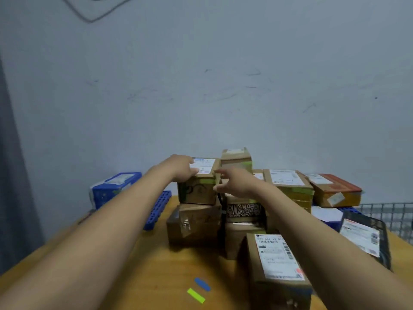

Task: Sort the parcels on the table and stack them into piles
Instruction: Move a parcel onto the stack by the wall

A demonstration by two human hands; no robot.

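A: Leftmost?
B: Glossy blue parcel [114,189], then a perforated blue plastic tray [157,209] on the wooden table [134,265].
A: Hands?
B: Left hand [182,167] grips the top carton [197,184] at its left corner (brown cardboard, green tape, white label, print blurred). Right hand [234,183] is spread wide just beside the carton's right edge; contact unclear.
A: Further right?
B: Red-topped box [335,190].
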